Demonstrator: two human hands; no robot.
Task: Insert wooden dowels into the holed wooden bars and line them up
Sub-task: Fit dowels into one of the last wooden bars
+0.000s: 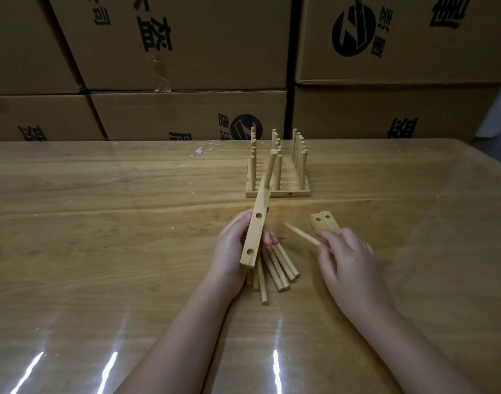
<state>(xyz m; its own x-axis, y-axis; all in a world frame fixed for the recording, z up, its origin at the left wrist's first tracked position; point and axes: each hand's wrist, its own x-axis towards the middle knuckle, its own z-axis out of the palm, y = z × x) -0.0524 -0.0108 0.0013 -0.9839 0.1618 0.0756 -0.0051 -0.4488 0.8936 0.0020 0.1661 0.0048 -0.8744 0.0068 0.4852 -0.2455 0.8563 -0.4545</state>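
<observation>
The left hand curls round a holed bar and tips it up off the desk. One dowel stands in the bar's far hole, and the right hand pinches a thin dowel in its fingertips. The finished bars stand side by side near the far edge, full of dowels, with the desk stretching wide on both sides. The loose dowels are partly hidden under the left hand, and the right hand covers the near ends of two spare bars.
</observation>
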